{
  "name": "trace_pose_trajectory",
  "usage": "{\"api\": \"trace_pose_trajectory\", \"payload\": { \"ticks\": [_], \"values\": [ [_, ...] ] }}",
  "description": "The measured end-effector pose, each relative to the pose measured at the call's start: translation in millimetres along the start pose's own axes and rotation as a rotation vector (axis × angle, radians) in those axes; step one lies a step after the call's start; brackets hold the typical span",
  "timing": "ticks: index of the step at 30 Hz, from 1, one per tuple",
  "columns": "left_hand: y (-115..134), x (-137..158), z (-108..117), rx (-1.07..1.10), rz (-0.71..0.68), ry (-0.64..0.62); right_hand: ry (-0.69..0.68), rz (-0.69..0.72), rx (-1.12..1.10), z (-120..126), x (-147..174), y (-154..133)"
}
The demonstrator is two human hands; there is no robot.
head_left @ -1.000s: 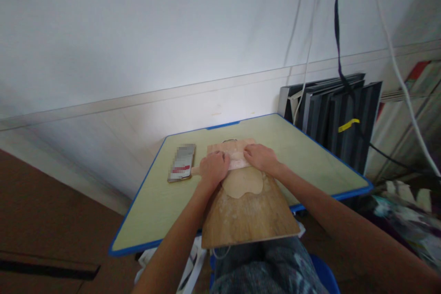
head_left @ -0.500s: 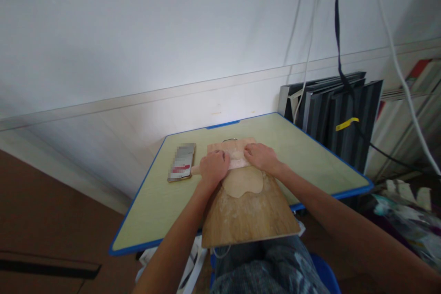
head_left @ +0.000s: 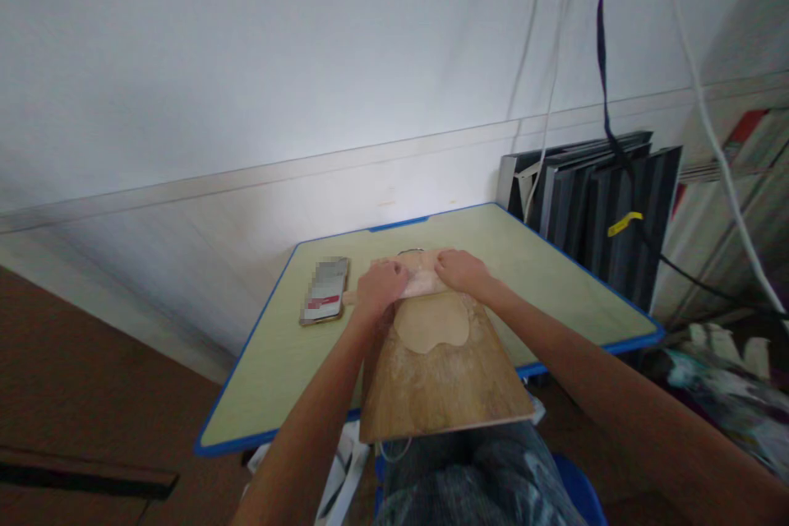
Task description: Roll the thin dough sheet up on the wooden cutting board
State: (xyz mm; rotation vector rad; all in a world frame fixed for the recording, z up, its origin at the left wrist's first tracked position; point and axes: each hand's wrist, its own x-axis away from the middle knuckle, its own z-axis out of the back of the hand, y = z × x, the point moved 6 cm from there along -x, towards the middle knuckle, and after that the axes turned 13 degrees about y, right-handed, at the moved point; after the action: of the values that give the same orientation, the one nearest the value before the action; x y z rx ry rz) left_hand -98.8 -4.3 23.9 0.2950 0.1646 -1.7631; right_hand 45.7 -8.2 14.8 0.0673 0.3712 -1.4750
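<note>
A flat sheet of pale dough (head_left: 432, 325) lies on a floured wooden board (head_left: 447, 394), its near edge wavy. Across the board, at the dough's far side, rests a light wooden rolling pin (head_left: 424, 283). My left hand (head_left: 380, 286) is closed over the pin's left part, with the handle end poking out beyond it. On the right part of the pin, my right hand (head_left: 463, 271) is closed too, its fingers curled over the far side. The hands hide much of the pin, and any dough beneath it is hidden.
The board lies on a pale green table (head_left: 567, 296) with blue edging and overhangs its front. A phone (head_left: 325, 290) lies left of the board. Dark flat panels (head_left: 607, 197) lean against the wall at right. Cables (head_left: 604, 57) hang there.
Both hands and the rolling pin have moved slightly away from me along the board. More of the dough's far part now shows in front of the pin.
</note>
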Motion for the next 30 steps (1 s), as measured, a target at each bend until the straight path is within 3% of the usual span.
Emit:
{"api": "trace_pose_trajectory", "payload": {
  "ticks": [9,17,30],
  "values": [
    [-11,-26,-16,0.013,0.055,-0.034,-0.016,-0.062,-0.003,-14,-24,11],
    [-21,-48,-21,0.012,0.09,0.027,0.07,-0.106,0.032,-3,-33,9],
    [-16,-63,-14,-0.047,0.063,0.141,0.136,-0.087,0.057,4,-45,7]
  ]
}}
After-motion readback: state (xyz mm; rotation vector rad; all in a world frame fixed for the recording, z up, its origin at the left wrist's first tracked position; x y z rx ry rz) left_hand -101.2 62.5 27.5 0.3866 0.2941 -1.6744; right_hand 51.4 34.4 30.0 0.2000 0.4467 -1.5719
